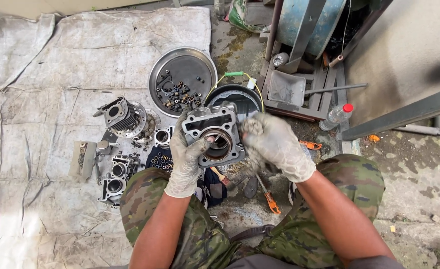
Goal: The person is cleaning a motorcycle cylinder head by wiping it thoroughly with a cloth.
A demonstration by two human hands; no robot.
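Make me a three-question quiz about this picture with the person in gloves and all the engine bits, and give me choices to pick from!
1. Where is the round metal tray of small parts?
A. Beyond the hands, on the cloth
B. On the person's lap
C. Beside the plastic bottle

2. What colour is the cap of the plastic bottle?
A. Blue
B. Red
C. Green

3. How is the engine cylinder held?
A. Lying alone on the ground
B. Inside the tray
C. Lifted, with the left hand gripping it

Answers:
1. A, the tray lies on the grey cloth past the cylinder.
2. B, the cap shows red.
3. C, the left hand's fingers curl into its bore, while the right hand, blurred, is at its side.
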